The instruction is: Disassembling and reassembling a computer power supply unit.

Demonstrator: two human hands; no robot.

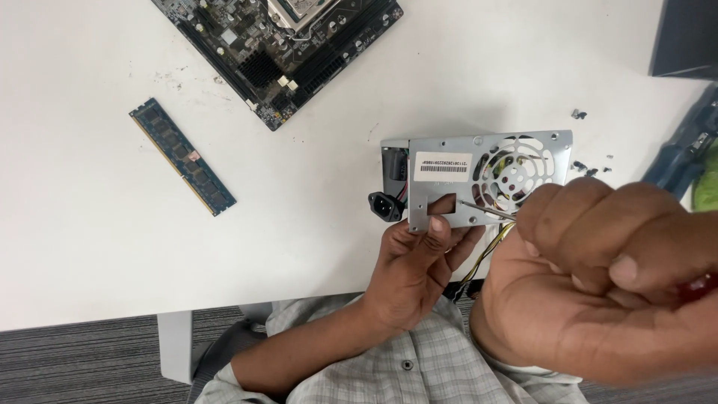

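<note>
We counted one power supply unit in silver metal, with one round fan grille, one white label and one black power socket. There was one motherboard at the top of the bench, and one blue memory stick lying apart from it. We counted one screwdriver, only its thin shaft showing clearly. Loose screws numbered about four: one alone, the rest in a small cluster too small to count surely. We saw two hands, left and right.

Pale checked shirt, buttoned, short-sleeved
</note>
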